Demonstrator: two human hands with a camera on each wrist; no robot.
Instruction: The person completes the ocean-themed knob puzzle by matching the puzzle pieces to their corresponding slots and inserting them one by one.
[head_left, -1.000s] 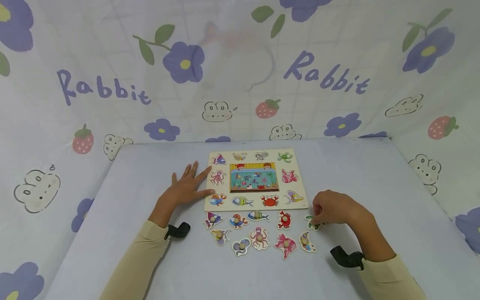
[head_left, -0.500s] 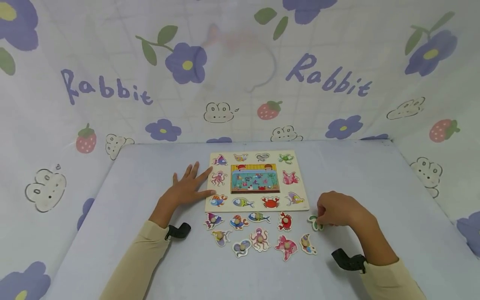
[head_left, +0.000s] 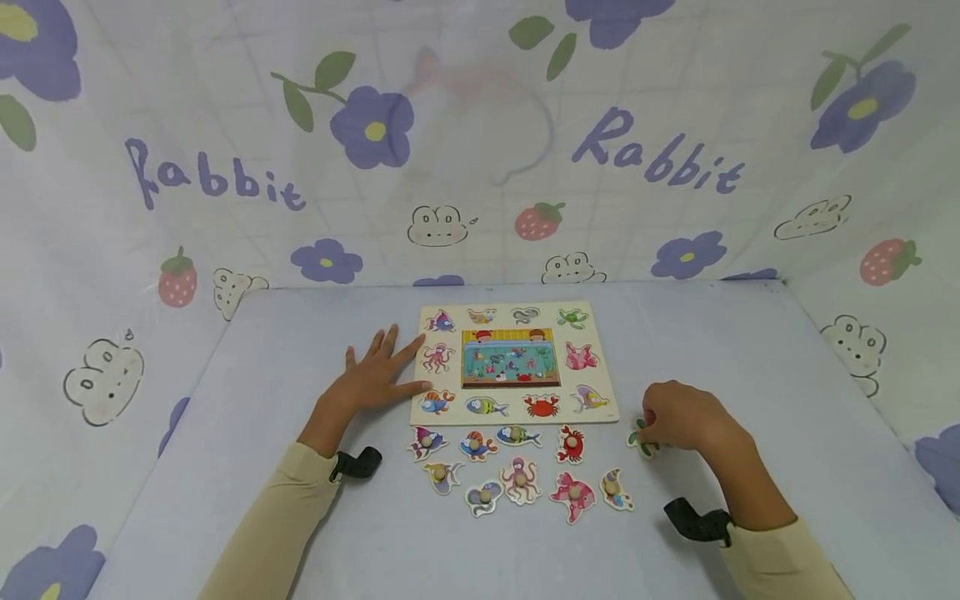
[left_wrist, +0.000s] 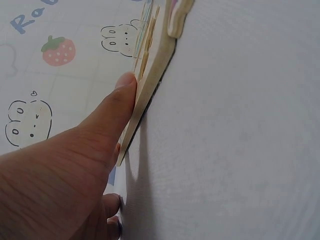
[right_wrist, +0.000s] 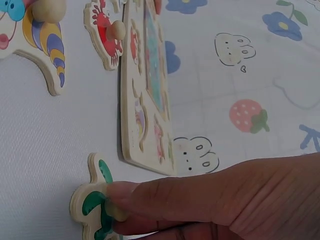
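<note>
With right hand (head_left: 684, 415), pinching green turtle piece (right_wrist: 93, 204) at its knob (right_wrist: 118, 211), near but apart from puzzle board (head_left: 516, 398); with left hand (head_left: 372, 379), fingers spread, touching left edge. May drop the piece, from gripping only small knob, or shift the board by pressing carelessly.

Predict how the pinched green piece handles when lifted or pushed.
Likely stiff: the green piece has a thick, woodlike edge. Unlikely to roll, being flat and irregular in outline. Its knob should ease lifting; the right hand pinches it.
</note>
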